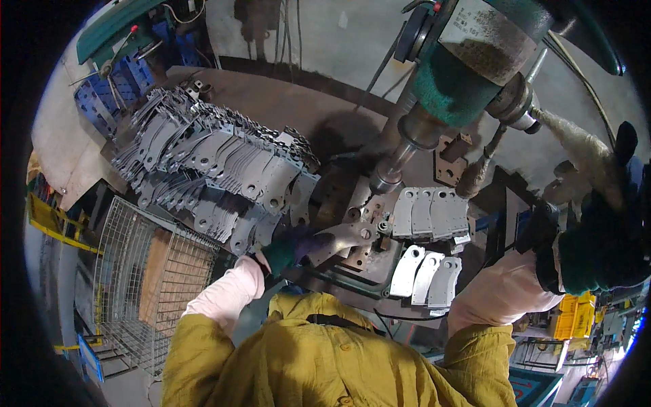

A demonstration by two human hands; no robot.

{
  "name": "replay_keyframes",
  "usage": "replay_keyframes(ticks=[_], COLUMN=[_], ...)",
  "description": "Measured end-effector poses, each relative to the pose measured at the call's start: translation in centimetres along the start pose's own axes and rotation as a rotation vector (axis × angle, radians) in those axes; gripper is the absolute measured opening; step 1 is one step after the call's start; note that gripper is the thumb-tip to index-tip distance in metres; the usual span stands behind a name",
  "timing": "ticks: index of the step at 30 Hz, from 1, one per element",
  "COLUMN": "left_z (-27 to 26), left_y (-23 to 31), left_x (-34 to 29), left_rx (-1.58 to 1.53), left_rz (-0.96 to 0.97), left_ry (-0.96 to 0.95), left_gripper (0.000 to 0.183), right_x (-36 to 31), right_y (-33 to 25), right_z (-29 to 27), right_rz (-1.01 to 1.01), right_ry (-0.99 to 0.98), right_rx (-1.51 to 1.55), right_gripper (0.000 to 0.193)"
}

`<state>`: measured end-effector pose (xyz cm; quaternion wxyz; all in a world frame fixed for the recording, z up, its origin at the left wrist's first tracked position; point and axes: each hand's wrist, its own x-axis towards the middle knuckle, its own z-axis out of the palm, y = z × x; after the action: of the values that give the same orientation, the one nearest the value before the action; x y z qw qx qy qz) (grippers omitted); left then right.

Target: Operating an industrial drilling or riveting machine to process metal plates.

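My left hand (293, 249), in a dark glove, grips one end of a flat curved metal plate (337, 239). The plate's holed end lies on the fixture block (359, 256) of a drill press, below the chuck (386, 178). On the right, my right hand (603, 227) in a dark glove is raised at the end of a cloth-wrapped feed handle (582, 139) and appears closed around it; shadow hides part of its fingers. The green drill press head (451, 85) stands above the fixture.
Many similar plates (230, 159) are piled in rows at the left. Smaller groups of plates (430, 211) and bright plates (426, 275) lie right of the fixture. A wire basket cart (129, 271) stands at lower left, and yellow bins (573, 317) at lower right.
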<state>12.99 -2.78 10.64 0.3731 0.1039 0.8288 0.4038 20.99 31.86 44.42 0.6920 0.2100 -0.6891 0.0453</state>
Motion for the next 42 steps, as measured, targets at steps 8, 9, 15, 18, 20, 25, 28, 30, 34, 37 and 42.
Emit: replay_keyframes(ticks=[8,9,15,18,20,25,28,30,34,37,42], left_z=[0.5,-0.1,-1.5,-1.6,-1.8,-2.3,-2.1,-0.9,-1.3,-2.2,-1.8], left_y=[-8.3,-7.2,-6.8,-5.6,-4.1,-3.6,-5.1,-7.8,-9.7,-5.3,-5.5], left_x=[15.6,15.6,16.2,15.2,14.3,12.8,14.0,18.3,20.1,15.0,15.7], left_rx=[0.425,0.552,0.744,0.751,0.701,0.660,0.614,0.600,0.535,0.219,-0.022], left_rz=[0.333,0.393,0.601,0.567,0.451,0.492,0.451,0.498,0.502,0.427,0.268], left_ry=[0.073,0.090,0.097,0.084,0.007,0.067,0.059,0.047,-0.053,-0.047,-0.071], left_gripper=[0.036,0.033,0.023,0.022,0.024,0.023,0.024,0.025,0.031,0.023,0.030], right_x=[0.0,-0.1,-0.4,-0.8,-1.0,-1.2,-1.2,-0.4,-1.1,-0.6,0.9], right_y=[-0.2,-0.2,-0.5,-0.6,-0.8,-0.3,-0.2,-0.9,-0.2,-0.4,-2.0], right_z=[-0.4,-0.6,-0.8,-1.3,-1.3,-1.3,-0.9,-1.4,-1.0,-1.2,-2.6], right_rz=[-0.042,-0.045,-0.066,-0.075,-0.082,-0.088,-0.094,-0.116,-0.145,-0.232,-0.499], right_ry=[0.001,0.000,0.017,0.024,0.025,0.026,0.024,0.025,0.029,0.038,-0.150], right_rx=[-0.058,-0.071,-0.109,-0.149,-0.161,-0.176,-0.173,-0.200,-0.236,-0.342,-0.999], right_gripper=[0.048,0.048,0.049,0.049,0.049,0.050,0.050,0.050,0.051,0.051,0.035])
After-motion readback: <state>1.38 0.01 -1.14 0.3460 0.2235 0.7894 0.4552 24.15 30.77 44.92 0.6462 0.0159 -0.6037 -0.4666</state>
